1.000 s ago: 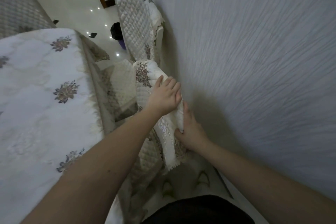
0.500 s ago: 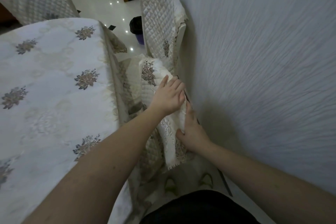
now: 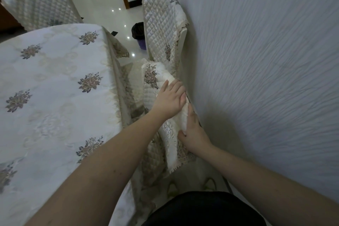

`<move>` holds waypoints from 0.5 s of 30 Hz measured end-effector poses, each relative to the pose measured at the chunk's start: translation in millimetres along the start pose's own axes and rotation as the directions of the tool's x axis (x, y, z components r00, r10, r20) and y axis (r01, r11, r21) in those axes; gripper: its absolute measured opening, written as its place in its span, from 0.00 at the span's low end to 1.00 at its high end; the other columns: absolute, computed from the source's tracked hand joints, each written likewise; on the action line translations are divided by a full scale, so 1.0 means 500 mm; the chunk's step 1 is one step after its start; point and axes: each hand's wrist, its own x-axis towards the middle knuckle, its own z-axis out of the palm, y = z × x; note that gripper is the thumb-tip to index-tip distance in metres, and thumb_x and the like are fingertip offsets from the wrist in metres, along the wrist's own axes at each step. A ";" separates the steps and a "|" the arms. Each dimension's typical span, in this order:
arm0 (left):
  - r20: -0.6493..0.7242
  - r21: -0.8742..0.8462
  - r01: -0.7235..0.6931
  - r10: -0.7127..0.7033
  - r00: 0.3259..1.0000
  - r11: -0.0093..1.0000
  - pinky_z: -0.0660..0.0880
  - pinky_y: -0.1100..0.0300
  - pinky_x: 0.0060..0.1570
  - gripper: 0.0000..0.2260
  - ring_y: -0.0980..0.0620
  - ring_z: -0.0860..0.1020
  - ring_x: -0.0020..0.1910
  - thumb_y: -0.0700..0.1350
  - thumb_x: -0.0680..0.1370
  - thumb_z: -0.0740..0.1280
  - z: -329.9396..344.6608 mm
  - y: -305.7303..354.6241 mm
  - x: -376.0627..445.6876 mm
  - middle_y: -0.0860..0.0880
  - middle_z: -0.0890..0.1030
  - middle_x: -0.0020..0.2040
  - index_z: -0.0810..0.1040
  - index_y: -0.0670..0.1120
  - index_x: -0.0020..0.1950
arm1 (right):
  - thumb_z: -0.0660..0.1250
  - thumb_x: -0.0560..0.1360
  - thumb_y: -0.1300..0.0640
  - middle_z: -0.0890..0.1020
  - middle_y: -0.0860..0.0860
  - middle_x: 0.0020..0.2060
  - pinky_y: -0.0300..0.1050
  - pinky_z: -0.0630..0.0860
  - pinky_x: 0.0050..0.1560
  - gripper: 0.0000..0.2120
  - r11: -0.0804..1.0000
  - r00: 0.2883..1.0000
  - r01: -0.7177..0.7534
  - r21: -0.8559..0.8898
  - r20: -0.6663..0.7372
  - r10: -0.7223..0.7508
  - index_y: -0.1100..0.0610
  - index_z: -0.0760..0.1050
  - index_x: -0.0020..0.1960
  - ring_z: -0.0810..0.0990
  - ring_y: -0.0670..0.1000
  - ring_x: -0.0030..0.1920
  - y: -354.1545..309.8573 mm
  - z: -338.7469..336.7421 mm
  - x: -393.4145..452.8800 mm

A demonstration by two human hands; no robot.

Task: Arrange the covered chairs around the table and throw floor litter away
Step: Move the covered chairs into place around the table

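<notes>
No text, label, brand or number can be read anywhere in view. The tablecloth (image 3: 55,82) bears only embroidered flowers.

The near chair (image 3: 161,86) is wedged between table (image 3: 55,88) and wall (image 3: 256,79); open floor (image 3: 117,18) lies beyond.

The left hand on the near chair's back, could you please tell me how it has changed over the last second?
The left hand uncurled and now lies flat on the near chair's back. The right hand still grips the cover's edge.
</notes>
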 end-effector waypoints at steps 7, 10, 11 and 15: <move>0.154 -0.302 0.309 -0.274 0.949 0.902 0.53 0.47 0.73 0.17 0.47 0.45 0.78 0.53 0.82 0.53 0.011 0.023 -0.005 0.45 0.50 0.79 0.66 0.56 0.71 | 0.69 0.69 0.41 0.82 0.51 0.45 0.43 0.74 0.43 0.23 0.962 0.949 -0.268 -0.058 0.159 0.274 0.53 0.75 0.59 0.80 0.52 0.46 0.018 -0.047 0.051; 0.237 -0.373 0.430 -0.364 0.901 0.822 0.56 0.46 0.72 0.22 0.44 0.49 0.77 0.55 0.81 0.55 0.001 0.031 -0.020 0.43 0.46 0.79 0.58 0.58 0.75 | 0.69 0.69 0.40 0.80 0.48 0.41 0.41 0.72 0.38 0.21 0.955 0.941 -0.298 -0.001 0.166 0.294 0.52 0.77 0.55 0.79 0.49 0.41 0.014 -0.047 0.048; 0.294 -0.418 0.506 -0.414 0.861 0.755 0.58 0.46 0.71 0.25 0.42 0.54 0.76 0.56 0.80 0.56 -0.003 0.033 -0.026 0.42 0.48 0.78 0.54 0.58 0.76 | 0.68 0.69 0.41 0.80 0.49 0.42 0.41 0.72 0.39 0.20 0.955 0.942 -0.296 -0.013 0.160 0.295 0.53 0.78 0.55 0.80 0.50 0.43 0.012 -0.045 0.049; 0.501 -0.483 0.719 -0.516 0.695 0.501 0.68 0.51 0.62 0.36 0.39 0.72 0.65 0.60 0.78 0.59 -0.012 0.056 -0.042 0.37 0.69 0.70 0.40 0.55 0.78 | 0.67 0.70 0.48 0.82 0.54 0.47 0.42 0.72 0.40 0.17 0.965 0.954 -0.245 -0.097 0.151 0.258 0.55 0.78 0.55 0.80 0.54 0.46 -0.001 -0.044 0.051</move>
